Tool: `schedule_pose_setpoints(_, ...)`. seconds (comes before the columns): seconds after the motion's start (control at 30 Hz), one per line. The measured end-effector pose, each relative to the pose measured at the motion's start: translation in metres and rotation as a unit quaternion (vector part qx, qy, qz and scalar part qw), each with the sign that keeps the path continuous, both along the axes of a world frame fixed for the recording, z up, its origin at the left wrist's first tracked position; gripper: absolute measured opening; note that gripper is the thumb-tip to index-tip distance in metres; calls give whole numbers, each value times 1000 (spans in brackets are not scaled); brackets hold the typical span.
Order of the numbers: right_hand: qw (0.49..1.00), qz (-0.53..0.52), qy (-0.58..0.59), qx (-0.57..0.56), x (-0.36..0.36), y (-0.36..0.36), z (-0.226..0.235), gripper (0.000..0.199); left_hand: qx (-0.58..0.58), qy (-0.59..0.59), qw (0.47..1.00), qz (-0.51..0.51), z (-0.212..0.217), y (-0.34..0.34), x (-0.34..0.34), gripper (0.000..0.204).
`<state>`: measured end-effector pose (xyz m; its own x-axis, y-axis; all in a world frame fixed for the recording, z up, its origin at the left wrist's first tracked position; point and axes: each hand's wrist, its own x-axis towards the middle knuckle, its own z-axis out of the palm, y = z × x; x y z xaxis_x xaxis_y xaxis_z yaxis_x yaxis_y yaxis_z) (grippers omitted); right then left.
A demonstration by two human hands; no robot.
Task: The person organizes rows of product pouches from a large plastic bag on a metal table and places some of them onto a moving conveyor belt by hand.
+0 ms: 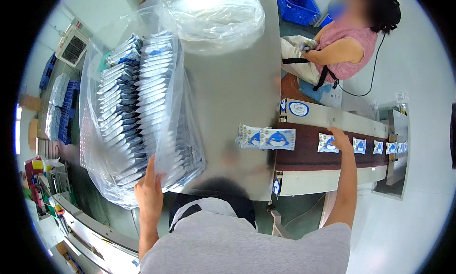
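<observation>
My left hand (149,188) is against the near side of a large clear plastic bag (192,126), its fingers stretched out along the film; part of the hand is blurred. Two long rows of small silvery-blue packets (154,79) stand packed on edge inside the bag. Over the conveyor belt (304,153) on the right, my right hand (338,139) has its fingers apart at the right edge of a white and blue packet (327,143). A few more packets (278,139) lie overlapping where the metal table meets the belt.
Further packets (359,146) sit in a line along the belt toward a wall opening. Clear plastic bags (213,17) lie at the far end of the metal table (228,88). Another person (342,50) sits beyond the conveyor, near a blue crate (298,7).
</observation>
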<state>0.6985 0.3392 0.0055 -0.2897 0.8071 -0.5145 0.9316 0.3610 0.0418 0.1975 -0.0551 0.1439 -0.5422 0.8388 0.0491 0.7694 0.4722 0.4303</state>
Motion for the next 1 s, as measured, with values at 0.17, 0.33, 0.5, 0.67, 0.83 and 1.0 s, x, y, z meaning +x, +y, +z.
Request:
schedule_pose_setpoints(0.17, 993, 111, 30, 4, 19, -2, -51, 62, -14, -4, 1000, -11, 14, 5, 0, 60)
schedule_pose_setpoints(0.33, 949, 234, 160, -137, -59, 11, -44, 53, -48, 2, 999, -25, 22, 8, 5, 60)
schedule_pose_setpoints(0.5, 885, 248, 299, -259, -199, -19, -76, 71, -85, 21, 996, 8, 21, 8, 8, 64)
schedule_pose_setpoints(0.67, 931, 205, 104, -285, -260, -73, -88, 102, -69, 32, 995, 64, 21, -8, 1, 68)
schedule_pose_setpoints(0.83, 959, 243, 132, 66, -252, -199, -88, 114, -115, 12, 990, 76, 20, -19, -4, 69)
schedule_pose_setpoints(1.0, 967, 179, 178, 22, -261, -231, -111, 104, -117, 36, 992, 2, 15, -19, -8, 59)
